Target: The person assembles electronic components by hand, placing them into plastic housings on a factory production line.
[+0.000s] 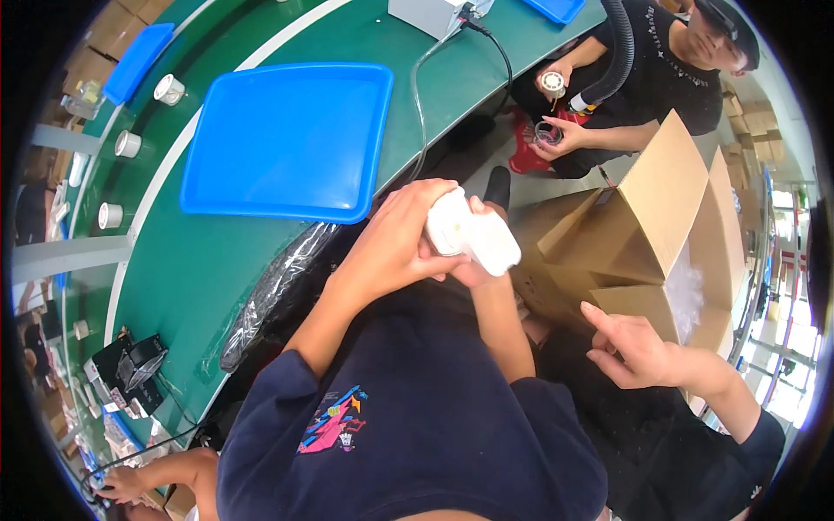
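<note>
My left hand [391, 233] and my right hand [470, 273] meet in front of my body, both closed around a white plastic case [493, 244] with rounded corners. It shows as two white parts set at an angle to each other; I cannot tell whether they are joined. My left fingers wrap over the rounded left part, thumb along its lower side. Behind and under the case, my right hand is mostly hidden, with a fingertip showing above. An empty blue tray [287, 143] lies on the green table [234, 260] ahead of my left hand.
An open cardboard box [608, 239] stands at right, plastic wrap inside. Beside it a co-worker's hand [634, 349] points toward my hands. Another person [665, 65] at far right holds a round part and a clear cup. White cups [169, 89] line the curved track at left.
</note>
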Motion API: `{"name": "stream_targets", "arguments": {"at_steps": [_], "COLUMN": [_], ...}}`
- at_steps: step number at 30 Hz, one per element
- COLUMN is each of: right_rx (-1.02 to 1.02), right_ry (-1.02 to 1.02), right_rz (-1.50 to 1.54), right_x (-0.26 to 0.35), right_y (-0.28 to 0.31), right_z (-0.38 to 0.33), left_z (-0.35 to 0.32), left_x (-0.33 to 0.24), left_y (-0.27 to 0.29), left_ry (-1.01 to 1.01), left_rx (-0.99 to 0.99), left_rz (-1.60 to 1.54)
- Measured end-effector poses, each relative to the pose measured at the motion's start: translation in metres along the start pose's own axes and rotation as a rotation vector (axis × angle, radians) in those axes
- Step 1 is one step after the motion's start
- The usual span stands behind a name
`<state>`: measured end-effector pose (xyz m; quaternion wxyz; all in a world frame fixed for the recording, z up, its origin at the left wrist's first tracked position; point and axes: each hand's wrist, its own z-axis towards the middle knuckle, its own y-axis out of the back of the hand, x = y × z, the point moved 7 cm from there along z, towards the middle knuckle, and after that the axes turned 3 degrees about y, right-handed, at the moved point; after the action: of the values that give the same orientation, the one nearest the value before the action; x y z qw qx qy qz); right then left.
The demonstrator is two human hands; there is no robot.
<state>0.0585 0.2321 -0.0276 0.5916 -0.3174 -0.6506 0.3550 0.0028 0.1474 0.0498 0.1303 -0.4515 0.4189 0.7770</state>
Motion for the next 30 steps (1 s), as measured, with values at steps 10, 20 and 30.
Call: {"name": "stream_targets", "arguments": {"at_steps": [10,20,30], "right_rx": [-0.372,-0.432,-0.285], "right_ry": [0.310,0.404,0.424], "right_rz": [-0.937,-1.044,-1.245], "right_x": [0.071,0.073,0.089], "right_y": [-0.029,-0.035,-0.039], "right_z": [-0.040,-0.035,-0.029], "left_z": [-0.003,-0.004,0.002], "left_x": [-0.001,-0.010,-0.002], "left_y": [0.008,0.010,0.004], "left_ry": [0.177,0.051,0.143], "left_rx": [0.073,-0.046,0.033], "left_rz": [0.063,-0.004,-0.115]}}
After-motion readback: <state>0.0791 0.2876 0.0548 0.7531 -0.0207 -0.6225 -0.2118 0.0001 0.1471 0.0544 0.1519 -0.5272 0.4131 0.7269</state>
